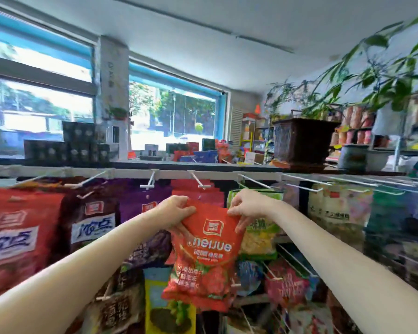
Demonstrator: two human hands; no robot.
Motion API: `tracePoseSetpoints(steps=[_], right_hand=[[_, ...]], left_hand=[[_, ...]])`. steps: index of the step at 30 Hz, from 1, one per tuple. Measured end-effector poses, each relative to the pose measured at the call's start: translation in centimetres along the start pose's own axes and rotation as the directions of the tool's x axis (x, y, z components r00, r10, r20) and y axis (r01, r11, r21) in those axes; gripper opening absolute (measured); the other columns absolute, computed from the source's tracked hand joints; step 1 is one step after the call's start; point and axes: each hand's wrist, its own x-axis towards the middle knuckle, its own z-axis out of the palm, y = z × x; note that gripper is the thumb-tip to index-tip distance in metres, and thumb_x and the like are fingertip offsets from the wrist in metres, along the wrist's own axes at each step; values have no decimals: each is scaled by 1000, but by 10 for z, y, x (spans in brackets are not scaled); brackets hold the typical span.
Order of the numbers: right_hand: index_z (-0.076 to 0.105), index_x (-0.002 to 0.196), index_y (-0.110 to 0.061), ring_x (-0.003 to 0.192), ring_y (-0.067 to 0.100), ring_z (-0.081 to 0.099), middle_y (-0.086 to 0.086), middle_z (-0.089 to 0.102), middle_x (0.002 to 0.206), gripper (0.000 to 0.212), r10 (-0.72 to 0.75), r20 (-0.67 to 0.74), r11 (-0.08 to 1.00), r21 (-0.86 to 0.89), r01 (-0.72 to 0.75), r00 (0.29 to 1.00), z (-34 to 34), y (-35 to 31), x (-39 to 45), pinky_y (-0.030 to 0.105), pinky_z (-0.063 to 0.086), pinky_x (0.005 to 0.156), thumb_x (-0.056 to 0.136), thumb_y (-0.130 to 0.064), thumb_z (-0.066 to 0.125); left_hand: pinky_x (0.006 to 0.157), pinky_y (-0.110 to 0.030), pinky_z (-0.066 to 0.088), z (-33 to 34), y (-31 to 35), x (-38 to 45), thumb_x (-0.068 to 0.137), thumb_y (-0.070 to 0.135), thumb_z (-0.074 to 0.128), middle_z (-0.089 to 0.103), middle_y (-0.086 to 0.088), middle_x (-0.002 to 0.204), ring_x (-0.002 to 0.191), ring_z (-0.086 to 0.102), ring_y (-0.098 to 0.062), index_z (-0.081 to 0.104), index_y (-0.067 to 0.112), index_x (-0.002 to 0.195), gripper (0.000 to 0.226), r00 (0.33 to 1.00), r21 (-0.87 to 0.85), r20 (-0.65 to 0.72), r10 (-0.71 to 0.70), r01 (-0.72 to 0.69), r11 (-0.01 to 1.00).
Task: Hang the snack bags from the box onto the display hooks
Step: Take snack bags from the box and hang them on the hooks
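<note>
Right in the middle of the rack we've got a red snack bag [204,247] held up by its top corners, just below a white display hook [199,181]. Our left hand [176,212] has its grip pinching the top left corner, and our right hand [245,208] pinches the top right. The bag tilts a bit and isn't on the hook yet. To the left hang purple bags [140,208] and bigger red bags [19,237]; a green bag [261,237] sits right behind our right hand. Far right, a potted plant [299,138] stands on the top shelf.
</note>
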Motion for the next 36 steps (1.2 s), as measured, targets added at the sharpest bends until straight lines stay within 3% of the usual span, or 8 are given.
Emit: tracePoseSetpoints(steps=[4,10,13,17,28,32,36], right_hand=[[59,84,-4,73,29,72,12,64,96,11,-64,-23,997,-48,63,998,6,1,24,25,58,58,92,-12,57],[63,79,-12,67,22,72,4,67,90,18,-120,148,988,-81,133,982,10,9,46,22,57,59,85,-28,68],[64,75,-14,56,16,69,6,69,88,18,-191,44,981,-18,192,981,8,5,57,20,55,55,83,-29,69],[62,72,-16,45,7,64,0,67,72,21,-259,-129,963,-113,245,957,6,-5,70,17,51,58,84,-32,68],[71,83,-7,51,8,65,6,73,76,28,-262,-254,957,-194,216,931,9,-10,79,19,54,64,82,-34,70],[71,85,-5,47,7,62,7,73,75,29,-254,-269,955,-224,196,929,11,-13,75,17,51,62,83,-34,68],[70,86,-5,51,10,64,6,71,74,28,-220,-253,960,-231,162,942,11,-17,72,23,55,70,85,-33,67]], left_hand=[[41,-24,51,3,-12,8,98,18,43,62,-8,97,50,68,-18,39,14,104,8,996,26,-77,-51,53,998],[45,-21,53,-5,-22,1,97,21,46,69,-7,101,57,70,-19,51,14,108,14,996,-58,34,-88,90,994],[42,-19,51,-13,-19,4,97,19,46,70,-6,91,54,69,-18,53,17,102,9,998,-115,-40,-44,39,993],[47,-21,54,-18,-12,15,97,18,45,66,-1,89,54,69,-15,51,24,92,10,987,-117,-158,10,-29,993],[48,-21,55,-11,-22,51,97,18,45,66,-6,83,51,68,-13,52,16,98,8,951,30,-309,-12,23,999],[59,-30,59,-9,-24,58,97,20,46,67,-9,87,59,70,-19,53,12,99,11,938,159,-345,27,30,987],[56,-32,59,-10,-29,56,96,18,45,67,-10,87,55,70,-19,53,14,90,11,925,170,-380,29,39,985]])
